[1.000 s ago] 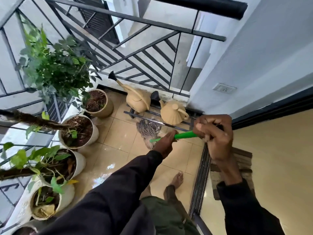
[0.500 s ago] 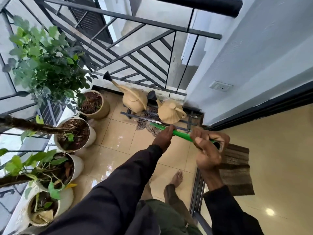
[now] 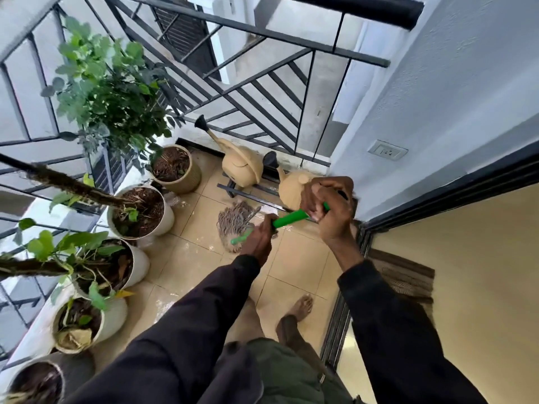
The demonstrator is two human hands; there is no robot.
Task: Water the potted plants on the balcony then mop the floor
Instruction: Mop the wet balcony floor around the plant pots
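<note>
Mopping stage, by the look of it. Two watering cans point(image 3: 242, 167) sit parked at the low metal rack point(image 3: 227, 188) in the far corner, out of the mop's path. Pots point(image 3: 167, 217) line the railing side, leaving the tiled floor point(image 3: 294, 258) free as a strip, and the tiles near them shine wet. Mop head point(image 3: 234, 225) lies on the tiles just short of the rack, strings splayed. Green handle point(image 3: 287, 219) slants up toward the body. Left hand point(image 3: 258, 239) is low on the handle, fingers wrapped round it, probably to steer and press. Right hand point(image 3: 329, 208) is at the top end, fist clenched round the shaft, probably to drive the stroke. Neither grasp shows slack.
</note>
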